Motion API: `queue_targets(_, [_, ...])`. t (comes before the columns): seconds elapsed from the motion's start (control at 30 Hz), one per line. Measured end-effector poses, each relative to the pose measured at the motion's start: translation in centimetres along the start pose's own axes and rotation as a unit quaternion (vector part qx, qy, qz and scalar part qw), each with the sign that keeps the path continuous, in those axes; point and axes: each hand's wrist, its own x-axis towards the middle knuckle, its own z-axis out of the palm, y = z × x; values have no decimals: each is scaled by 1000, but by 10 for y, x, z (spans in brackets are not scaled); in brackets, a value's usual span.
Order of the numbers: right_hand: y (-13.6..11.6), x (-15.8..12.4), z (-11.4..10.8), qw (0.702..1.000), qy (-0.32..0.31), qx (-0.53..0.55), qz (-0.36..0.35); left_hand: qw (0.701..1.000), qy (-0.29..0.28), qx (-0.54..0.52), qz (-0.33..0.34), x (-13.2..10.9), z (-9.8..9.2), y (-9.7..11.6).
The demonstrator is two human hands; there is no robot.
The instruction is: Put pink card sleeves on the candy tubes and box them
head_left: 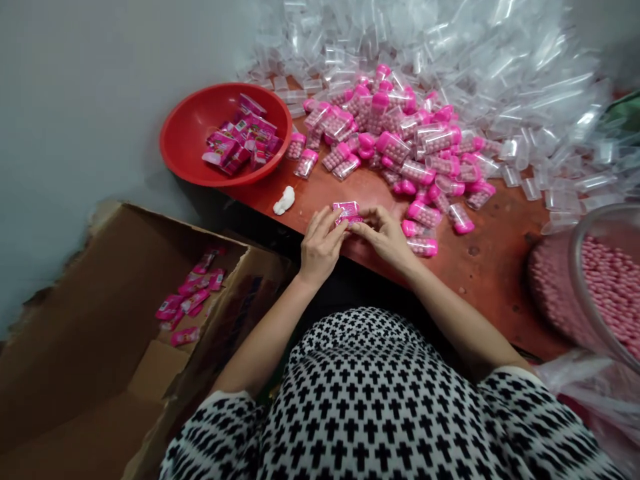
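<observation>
My left hand (321,241) and my right hand (383,232) meet at the front edge of the red-brown table (490,267). Both pinch one small pink packet (346,211) between their fingertips. Just to the right of my right hand lie clear tubes with pink caps (423,217), filled with pink candy balls; a heap of several such tubes spreads behind. A red bowl (186,137) at the left holds pink packets (241,137) like the one in my fingers.
An open cardboard box (100,347) at lower left holds several pink packets (187,303). A large mound of empty clear tubes (500,73) fills the back. A clear container of pink candy balls (607,280) stands at right. A white scrap (284,200) lies near the bowl.
</observation>
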Motion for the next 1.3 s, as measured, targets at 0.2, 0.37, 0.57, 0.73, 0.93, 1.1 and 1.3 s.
queue_targets(0.2, [0, -4, -10, 995, -35, 87, 37, 883, -20, -371, -287, -3, -8, 28])
queue_targets(0.37, [1, -11, -18, 995, -85, 54, 19, 720, -113, -533, -430, -1, -7, 41])
queue_targets(0.57, [5, -46, -22, 995, -66, -80, -4, 721, -93, -498, -473, -12, -8, 49])
queue_targets(0.73, [-6, -83, -61, 942, 36, -332, -40, 715, -46, -474, -512, -21, -4, 55])
queue_targets(0.93, [-13, -81, -81, 790, 32, -611, -21, 675, -32, -504, -538, -16, 5, 66])
queue_targets(1.1, [5, -96, -101, 804, -61, -570, -155, 630, 14, -541, -557, -12, 5, 64])
queue_targets(1.3, [5, -116, -109, 837, 180, -516, -32, 555, 61, -593, -580, -6, 7, 69])
